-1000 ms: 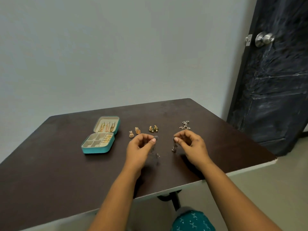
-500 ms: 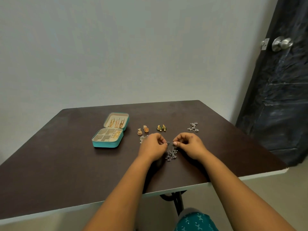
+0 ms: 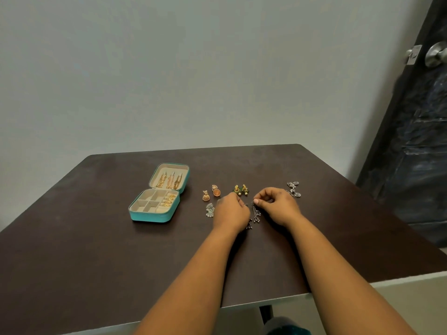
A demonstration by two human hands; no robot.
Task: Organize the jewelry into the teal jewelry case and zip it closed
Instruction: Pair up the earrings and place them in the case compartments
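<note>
My right hand [image 3: 278, 206] grip: pinching top of a dark dangling earring [image 3: 256, 211], mid-counter | my left hand [image 3: 232, 211] grip: fingers curled at a second dark earring [image 3: 249, 224], hold hidden, cannot tell | teal jewelry case [image 3: 154, 209] open toward counter's [image 3: 96, 262] far-left corner, gold pieces inside | loose earrings between case and hands.

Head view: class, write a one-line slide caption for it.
Both hands, left hand and right hand, pinch dark dangly earrings on the table beside the open teal jewelry case.
</note>
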